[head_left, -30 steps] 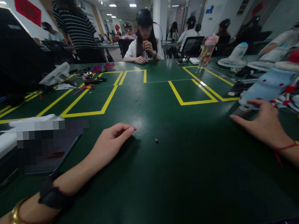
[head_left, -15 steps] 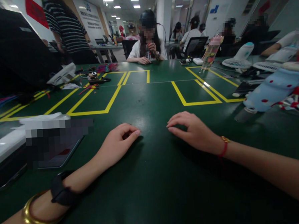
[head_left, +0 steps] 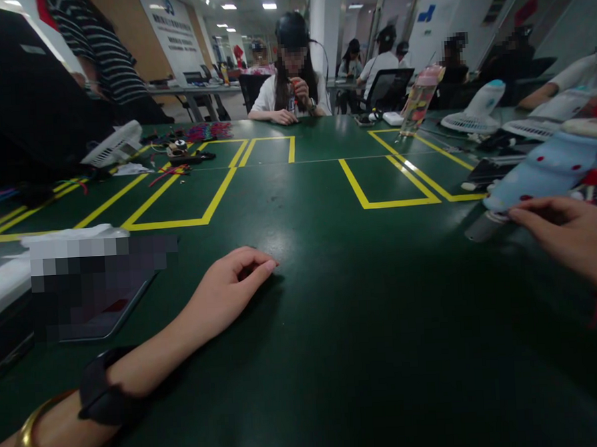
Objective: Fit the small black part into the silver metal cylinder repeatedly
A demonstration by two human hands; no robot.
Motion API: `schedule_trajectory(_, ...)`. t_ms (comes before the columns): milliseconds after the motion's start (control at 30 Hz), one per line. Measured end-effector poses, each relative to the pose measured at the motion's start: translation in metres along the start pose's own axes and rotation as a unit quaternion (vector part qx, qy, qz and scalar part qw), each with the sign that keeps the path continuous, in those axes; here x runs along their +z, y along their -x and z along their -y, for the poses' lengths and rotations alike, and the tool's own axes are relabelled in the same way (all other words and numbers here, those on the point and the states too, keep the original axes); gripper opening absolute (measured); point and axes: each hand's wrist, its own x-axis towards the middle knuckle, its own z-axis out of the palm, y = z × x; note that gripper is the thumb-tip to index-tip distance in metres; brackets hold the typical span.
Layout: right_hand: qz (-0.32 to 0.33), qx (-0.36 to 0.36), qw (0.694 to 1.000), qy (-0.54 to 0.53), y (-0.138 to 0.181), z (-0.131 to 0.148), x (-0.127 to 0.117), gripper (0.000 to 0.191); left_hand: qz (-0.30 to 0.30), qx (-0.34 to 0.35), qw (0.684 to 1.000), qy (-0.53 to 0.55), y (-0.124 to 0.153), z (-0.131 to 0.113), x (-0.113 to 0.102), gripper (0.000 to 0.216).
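Observation:
On the green table (head_left: 305, 356), my left hand (head_left: 236, 280) rests with its fingers curled and the thumb pressed against them. Nothing shows in that hand. At the right edge, my right hand (head_left: 574, 232) is held with thumb and forefinger stretched to the left, partly out of view. It overlaps the lower side of a light-blue, red-dotted, bottle-like thing (head_left: 540, 171) with a grey end (head_left: 486, 227). Whether the fingers touch it I cannot tell. A black wristband and a gold bangle are on my left arm.
A dark flat device (head_left: 132, 302) and a white object (head_left: 6, 285) lie left. Yellow tape (head_left: 168, 224) marks the table. Small fans (head_left: 473, 114), a clear pink-topped bottle (head_left: 417, 104) and loose wires (head_left: 208, 131) stand farther back. A person (head_left: 294, 83) sits opposite.
My right hand has moved from the table's middle to the right, up to the light-blue thing. My left hand stays put. The view has shifted slightly.

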Motion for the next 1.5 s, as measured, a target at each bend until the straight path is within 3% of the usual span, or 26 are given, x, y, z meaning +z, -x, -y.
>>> schedule_trajectory(367, -0.024, 0.001, 0.999, -0.047, 0.002, 0.010, 0.002, 0.032, 0.013, -0.003, 1.000, 0.007, 0.001, 0.002, -0.001, 0.029)
schedule_trajectory(500, 0.009, -0.001, 0.999, -0.040, 0.003, 0.011, 0.002, 0.031, 0.015, 0.003, 1.000, 0.011, 0.001, 0.002, -0.001, 0.029)
schedule_trajectory(967, 0.019, 0.067, 0.987, -0.145, 0.012, 0.025, -0.002, 0.034, 0.014, 0.012, 1.000, 0.011, 0.001, 0.005, -0.001, 0.026)
schedule_trajectory(1500, 0.046, 0.076, 0.978, -0.188, 0.016, 0.029, 0.000, 0.057, 0.016, 0.013, 1.000, 0.017, 0.003, 0.002, -0.002, 0.026)
